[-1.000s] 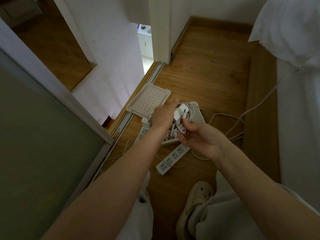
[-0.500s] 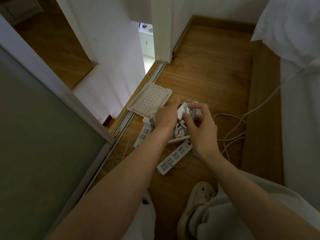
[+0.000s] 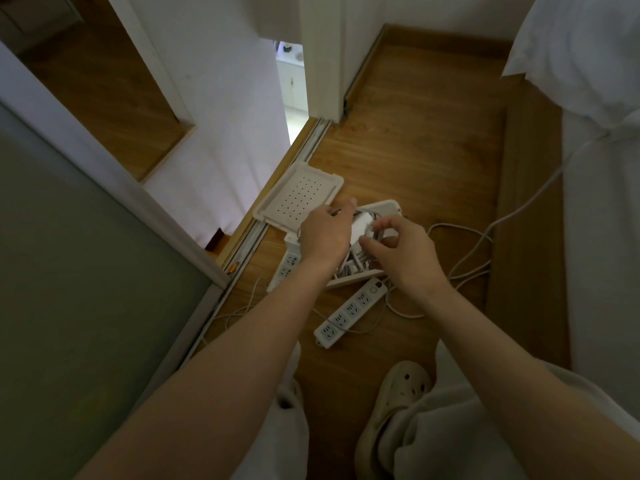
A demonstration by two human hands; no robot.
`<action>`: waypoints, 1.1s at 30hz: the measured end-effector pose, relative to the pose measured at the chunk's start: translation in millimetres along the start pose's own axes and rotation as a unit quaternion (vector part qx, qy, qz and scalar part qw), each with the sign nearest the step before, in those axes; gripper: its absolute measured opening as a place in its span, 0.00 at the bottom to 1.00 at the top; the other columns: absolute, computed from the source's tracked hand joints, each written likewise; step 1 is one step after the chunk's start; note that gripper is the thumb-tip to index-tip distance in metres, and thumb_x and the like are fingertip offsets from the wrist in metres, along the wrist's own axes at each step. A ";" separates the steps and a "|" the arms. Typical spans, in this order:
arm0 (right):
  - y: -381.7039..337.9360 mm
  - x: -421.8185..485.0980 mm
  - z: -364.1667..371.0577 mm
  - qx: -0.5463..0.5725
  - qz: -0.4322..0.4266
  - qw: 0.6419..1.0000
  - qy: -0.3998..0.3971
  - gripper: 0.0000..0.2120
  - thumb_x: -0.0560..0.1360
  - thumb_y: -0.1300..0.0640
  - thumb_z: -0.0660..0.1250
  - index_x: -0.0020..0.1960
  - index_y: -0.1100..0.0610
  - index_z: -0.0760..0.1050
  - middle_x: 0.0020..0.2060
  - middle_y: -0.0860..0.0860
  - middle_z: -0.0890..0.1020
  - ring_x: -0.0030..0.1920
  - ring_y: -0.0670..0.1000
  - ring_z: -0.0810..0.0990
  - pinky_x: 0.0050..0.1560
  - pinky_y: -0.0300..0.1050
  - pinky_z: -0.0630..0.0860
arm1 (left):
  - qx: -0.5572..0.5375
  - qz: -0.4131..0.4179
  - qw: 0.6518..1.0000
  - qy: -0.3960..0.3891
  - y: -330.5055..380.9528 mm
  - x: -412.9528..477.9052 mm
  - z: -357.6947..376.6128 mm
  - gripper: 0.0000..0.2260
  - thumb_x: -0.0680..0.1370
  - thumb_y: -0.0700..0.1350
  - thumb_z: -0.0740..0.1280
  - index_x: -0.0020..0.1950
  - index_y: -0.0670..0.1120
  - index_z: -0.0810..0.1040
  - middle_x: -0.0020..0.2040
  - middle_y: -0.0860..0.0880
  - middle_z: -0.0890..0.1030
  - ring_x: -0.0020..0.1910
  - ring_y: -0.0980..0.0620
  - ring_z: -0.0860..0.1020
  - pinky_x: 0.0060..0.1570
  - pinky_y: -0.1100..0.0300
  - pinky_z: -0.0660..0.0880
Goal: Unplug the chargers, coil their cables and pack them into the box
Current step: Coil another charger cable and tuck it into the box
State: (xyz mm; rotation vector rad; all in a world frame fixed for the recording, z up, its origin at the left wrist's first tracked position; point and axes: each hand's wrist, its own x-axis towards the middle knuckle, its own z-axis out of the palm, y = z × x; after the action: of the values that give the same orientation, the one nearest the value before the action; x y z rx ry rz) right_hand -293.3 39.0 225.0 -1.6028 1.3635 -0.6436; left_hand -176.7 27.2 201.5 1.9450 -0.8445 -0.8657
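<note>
Lid (image 3: 298, 199) behind-left of box (image 3: 388, 206), cables (image 3: 354, 266) apparently inside

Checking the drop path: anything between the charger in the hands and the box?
Nothing visible. The charger sits right over the open box; the lid lies off to its left. Only cables are already inside.

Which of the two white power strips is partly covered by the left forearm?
The white strip left of the white plastic box; the other strip lies uncovered.
</note>
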 end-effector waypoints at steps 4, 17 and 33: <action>0.6 0.1 0.0 -0.185 0.001 0.983 -0.023 0.08 0.77 0.56 0.65 0.53 0.59 0.74 0.44 0.53 0.80 0.45 0.51 0.79 0.45 0.44 0.77 | 0.099 0.074 0.992 -0.010 -3.6 -4.7 1.1 0.16 0.78 0.57 0.63 0.41 0.45 0.75 0.37 0.50 0.76 0.35 0.53 0.73 0.34 0.58 0.69; -21.1 -10.7 -14.3 -0.181 -0.110 0.977 0.034 0.03 0.76 0.58 0.66 0.49 0.56 0.74 0.42 0.50 0.79 0.39 0.46 0.78 0.40 0.42 0.79 | -0.029 0.004 0.998 -0.053 6.7 5.6 -18.9 0.24 0.77 0.57 0.64 0.49 0.35 0.80 0.44 0.36 0.81 0.40 0.38 0.80 0.41 0.48 0.77; 20.7 44.0 -1.0 0.320 0.281 0.898 0.112 0.16 0.82 0.54 0.50 0.64 0.62 0.67 0.47 0.57 0.78 0.45 0.54 0.80 0.43 0.49 0.80 | 0.000 0.045 0.990 -0.137 7.2 -3.6 10.8 0.11 0.84 0.50 0.48 0.59 0.46 0.63 0.48 0.47 0.73 0.41 0.51 0.76 0.39 0.55 0.77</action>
State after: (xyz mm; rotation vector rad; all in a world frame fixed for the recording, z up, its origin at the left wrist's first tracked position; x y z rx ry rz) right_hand -293.0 -2.8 200.2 -0.5821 1.4807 -0.8170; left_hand -189.1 22.6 204.2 1.7979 -1.0829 -1.0937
